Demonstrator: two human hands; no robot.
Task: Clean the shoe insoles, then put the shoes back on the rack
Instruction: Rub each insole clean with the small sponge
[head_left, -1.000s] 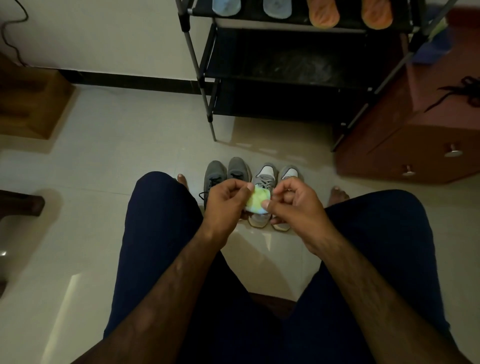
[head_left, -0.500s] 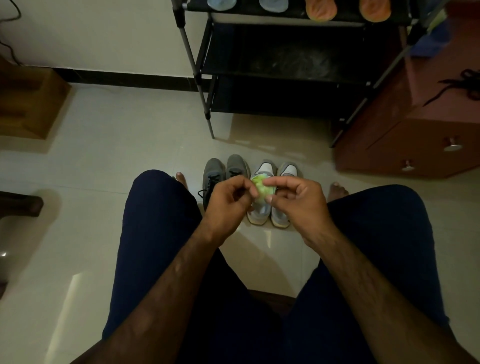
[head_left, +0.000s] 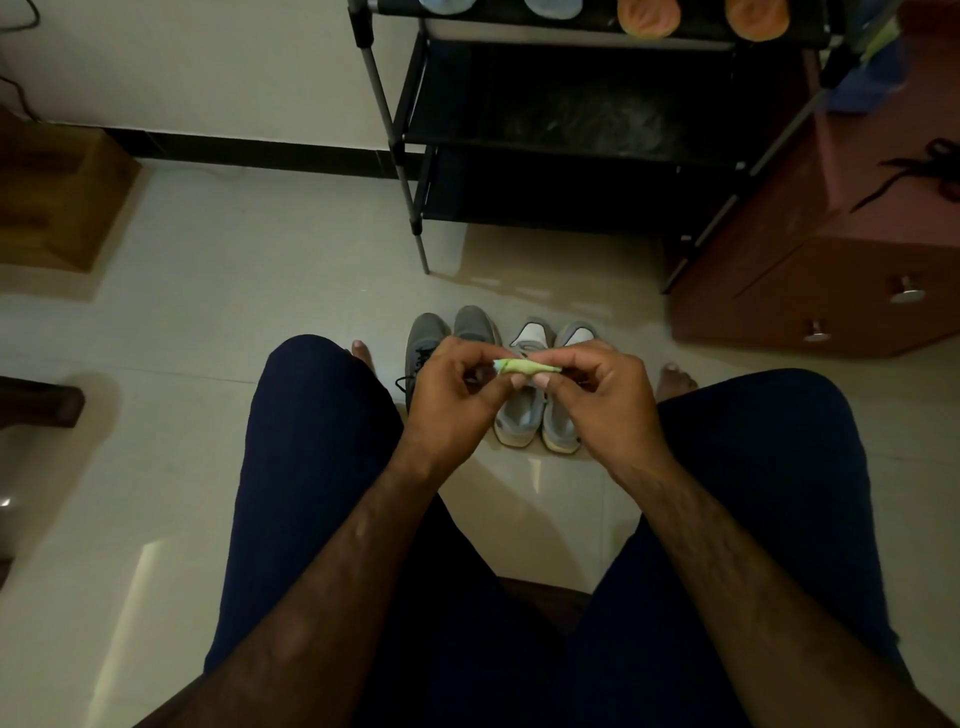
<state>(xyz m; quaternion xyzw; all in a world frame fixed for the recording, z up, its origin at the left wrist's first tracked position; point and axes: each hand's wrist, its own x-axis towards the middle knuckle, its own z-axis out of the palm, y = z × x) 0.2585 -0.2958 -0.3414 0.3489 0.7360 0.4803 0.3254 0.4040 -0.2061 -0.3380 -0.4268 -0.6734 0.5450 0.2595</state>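
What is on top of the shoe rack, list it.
The shoe rack carries two pale blue insoles at left and two orange insoles at right on its top shelf. Only their near ends show; the picture's edge cuts off the rest.

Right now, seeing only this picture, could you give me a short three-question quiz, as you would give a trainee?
1. True or false: the left hand and the right hand both pinch the small green cloth with their fingers.
2. Where do the dark grey shoes and the light grey shoes stand?
A. On the floor in front of the rack
B. On the rack's middle shelf
C. On the person's lap
3. How many insoles can be seen on the rack's top shelf?

Key: 1 true; 2 A; 3 four, two blue and two orange.
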